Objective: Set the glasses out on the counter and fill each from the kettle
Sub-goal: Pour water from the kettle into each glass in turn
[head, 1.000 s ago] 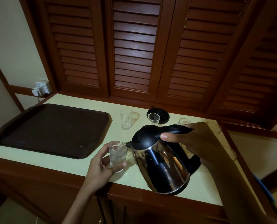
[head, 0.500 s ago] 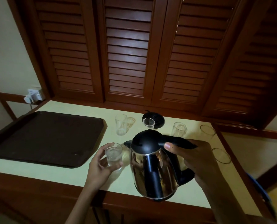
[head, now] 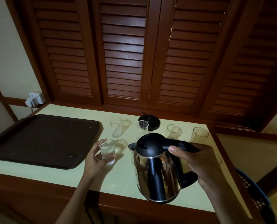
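My right hand (head: 199, 160) grips the black handle of a steel kettle (head: 157, 172), held upright just above the pale counter (head: 124, 180), spout pointing left. My left hand (head: 95, 157) wraps around a small clear glass (head: 108, 151) with water in it, standing on the counter left of the spout. Behind stand several more clear glasses: one (head: 115, 126) at back left, one (head: 143, 126) in front of the kettle base, one (head: 172, 131) and one (head: 199, 135) to the right. Another glass is partly hidden behind my right hand.
A dark brown tray (head: 42, 139) lies on the counter's left. The black kettle base (head: 152, 122) sits at the back near louvred wooden doors (head: 124, 50). A wall socket with plug (head: 35, 99) is at far left. A blue basket (head: 254, 196) stands past the counter's right edge.
The kettle has tipped back from pouring to upright and drawn away from the glass. My left hand keeps hold of the glass, now with water in it.
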